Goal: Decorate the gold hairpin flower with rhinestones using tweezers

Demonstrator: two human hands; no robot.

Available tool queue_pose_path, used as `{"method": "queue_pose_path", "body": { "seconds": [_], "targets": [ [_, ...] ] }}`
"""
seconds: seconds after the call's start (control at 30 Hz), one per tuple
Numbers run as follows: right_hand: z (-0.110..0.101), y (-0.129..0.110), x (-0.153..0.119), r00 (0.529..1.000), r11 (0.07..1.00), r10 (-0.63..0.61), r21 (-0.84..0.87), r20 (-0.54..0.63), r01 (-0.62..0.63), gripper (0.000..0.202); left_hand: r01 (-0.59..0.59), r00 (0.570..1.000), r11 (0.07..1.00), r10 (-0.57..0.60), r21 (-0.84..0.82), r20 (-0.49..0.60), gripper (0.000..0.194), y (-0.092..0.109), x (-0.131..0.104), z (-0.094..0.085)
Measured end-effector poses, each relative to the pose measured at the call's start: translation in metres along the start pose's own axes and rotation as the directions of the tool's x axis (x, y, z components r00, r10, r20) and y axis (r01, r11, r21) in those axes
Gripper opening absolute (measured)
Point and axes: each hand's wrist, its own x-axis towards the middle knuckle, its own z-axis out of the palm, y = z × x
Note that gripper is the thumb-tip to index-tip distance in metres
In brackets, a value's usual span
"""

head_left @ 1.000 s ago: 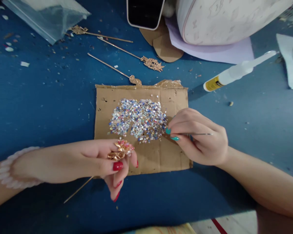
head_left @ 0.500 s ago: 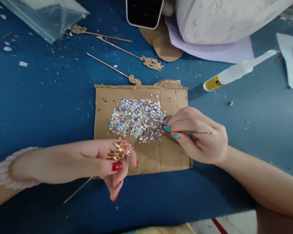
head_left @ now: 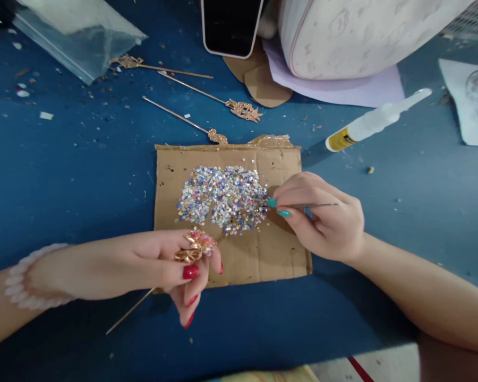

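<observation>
My left hand (head_left: 143, 260) pinches a gold hairpin with its ornate head (head_left: 189, 255) between thumb and fingers. Pink chips cluster along one edge of that head, and the pin's thin stem (head_left: 129, 312) sticks out below the hand. In my right hand (head_left: 326, 220) is a thin metal tool (head_left: 321, 205), gripped between thumb and forefinger. Its tip is at the right edge of a spread of shiny blue, white and multicoloured chips (head_left: 223, 196); whether it grips a chip is too small to tell. The chips lie on a cardboard sheet (head_left: 263, 260).
Behind the cardboard lie three gold hairpins (head_left: 242, 110). A glue bottle (head_left: 366, 127) with a yellow label stands to the right. Further back are a phone (head_left: 231, 26), a pale pouch (head_left: 354, 42) and a clear plastic bag (head_left: 83, 37). A printed paper (head_left: 472, 101) lies far right.
The right hand has moved slightly left and up, bringing the tool's tip against the chips. My left hand keeps the hairpin almost still. The whole view has shifted a little.
</observation>
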Motion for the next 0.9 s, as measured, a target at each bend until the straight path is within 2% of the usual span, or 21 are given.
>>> {"method": "queue_pose_path", "body": {
  "seconds": [0.17,0.33,0.37,0.63,0.77,0.9],
  "targets": [
    [0.001,-0.001,0.0,1.0,1.0,-0.008,0.009,0.011,0.008,0.014,-0.031,0.999,0.999,0.031,-0.012,0.015,0.029,-0.007,0.001,-0.004],
    [0.0,-0.001,-0.001,1.0,1.0,-0.007,-0.001,0.025,0.007,0.013,-0.067,0.997,0.996,0.069,-0.05,0.039,0.023,-0.012,0.001,-0.006],
    [0.0,0.0,-0.001,1.0,1.0,-0.006,-0.003,0.024,0.006,0.013,-0.044,0.998,0.998,0.046,-0.042,0.036,0.022,-0.012,0.001,-0.007],
    [-0.001,0.003,-0.001,1.0,1.0,0.001,-0.004,0.017,-0.001,0.014,-0.121,0.986,0.988,0.131,-0.098,0.103,0.02,-0.027,0.003,-0.017],
    [-0.001,0.005,0.001,1.0,1.0,0.008,-0.023,0.004,-0.008,0.02,-0.141,0.982,0.986,0.152,-0.092,0.115,0.017,-0.024,0.002,-0.016],
    [0.001,0.008,0.002,0.999,1.0,-0.004,-0.024,-0.044,0.003,0.018,-0.1,0.991,0.992,0.106,-0.073,0.082,0.02,-0.015,0.001,-0.01]
  ]
}}
